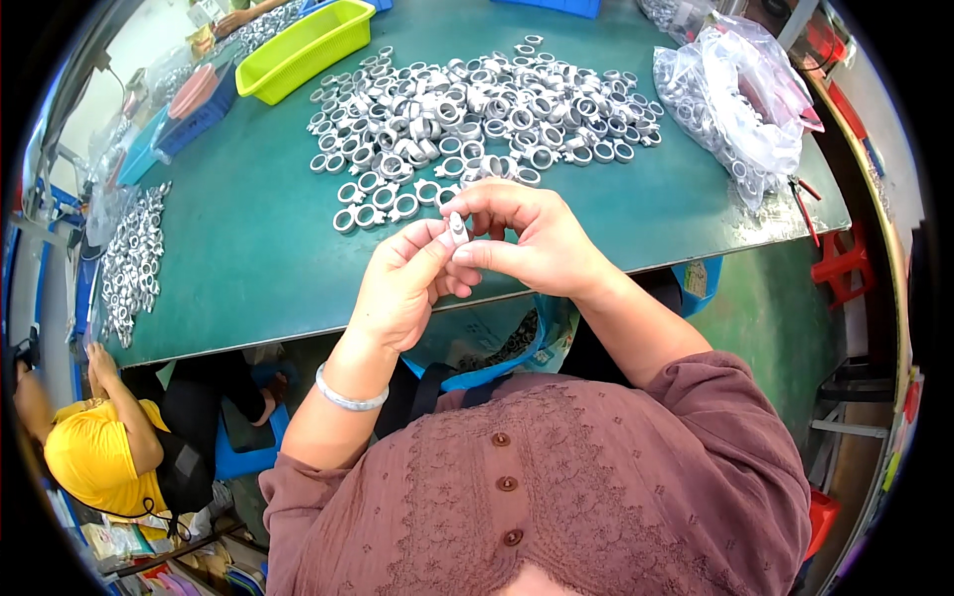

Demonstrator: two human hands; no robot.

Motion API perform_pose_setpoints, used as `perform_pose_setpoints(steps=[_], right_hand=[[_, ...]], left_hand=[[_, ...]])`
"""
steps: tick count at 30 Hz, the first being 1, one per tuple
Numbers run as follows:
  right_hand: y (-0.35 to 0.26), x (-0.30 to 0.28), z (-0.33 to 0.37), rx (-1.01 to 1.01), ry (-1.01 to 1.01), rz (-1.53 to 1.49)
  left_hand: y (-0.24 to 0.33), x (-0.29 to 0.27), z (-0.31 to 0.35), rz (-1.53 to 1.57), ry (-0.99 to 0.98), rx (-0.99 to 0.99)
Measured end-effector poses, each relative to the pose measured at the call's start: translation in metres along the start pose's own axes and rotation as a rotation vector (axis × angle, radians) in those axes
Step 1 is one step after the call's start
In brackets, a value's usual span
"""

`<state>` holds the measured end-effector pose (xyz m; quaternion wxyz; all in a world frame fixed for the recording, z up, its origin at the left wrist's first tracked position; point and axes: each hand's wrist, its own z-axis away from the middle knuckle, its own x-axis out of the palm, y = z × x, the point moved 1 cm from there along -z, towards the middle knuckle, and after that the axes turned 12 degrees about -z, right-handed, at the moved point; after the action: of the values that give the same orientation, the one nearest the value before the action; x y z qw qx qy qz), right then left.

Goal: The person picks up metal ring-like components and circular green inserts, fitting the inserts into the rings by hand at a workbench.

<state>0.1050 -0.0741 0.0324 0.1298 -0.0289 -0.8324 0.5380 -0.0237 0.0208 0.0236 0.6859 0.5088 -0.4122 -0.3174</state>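
Over the near edge of the table, my left hand [412,263] and my right hand [537,238] meet, both pinching one small grey metal ring clamp [457,228]. The clamp is seen edge-on, its knobbed end facing up; my fingers hide the rest of it. Just beyond my fingertips, several loose ring clamps [404,207] lie in short rows. Behind them spreads a big pile of the same grey ring clamps [437,109].
A yellow-green basket [303,50] stands at the far left, plastic bags of parts [735,99] at the right with red-handled pliers [805,209]. More clamps [134,258] lie left. Below the table edge hangs a blue bag [477,348]. A yellow-shirted co-worker [104,457] sits left.
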Motion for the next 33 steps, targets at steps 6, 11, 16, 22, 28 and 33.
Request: perform_pose_setpoints(steps=[6, 11, 16, 22, 28, 33], right_hand=[[0.0042, -0.0001, 0.0014, 0.012, 0.003, -0.012], [0.0046, -0.001, 0.0017, -0.014, -0.003, 0.025], [0.0034, -0.0029, 0.0037, -0.013, -0.006, 0.048], [0.003, -0.0019, 0.004, -0.083, 0.001, 0.128], [0.0005, -0.0007, 0.0053, -0.092, 0.012, 0.132], [-0.0024, -0.0005, 0.0059, -0.177, -0.001, 0.21]], left_hand=[[-0.0005, -0.0002, 0.0019, 0.019, 0.012, -0.024], [-0.001, -0.0003, 0.0017, -0.024, 0.027, -0.008], [-0.0025, -0.0021, 0.0005, -0.045, 0.006, 0.028], [-0.0039, -0.0029, 0.0002, -0.076, 0.016, 0.04], [-0.0049, -0.0026, -0.0001, -0.095, 0.025, 0.052], [-0.0057, -0.0018, -0.0008, -0.108, 0.034, 0.069]])
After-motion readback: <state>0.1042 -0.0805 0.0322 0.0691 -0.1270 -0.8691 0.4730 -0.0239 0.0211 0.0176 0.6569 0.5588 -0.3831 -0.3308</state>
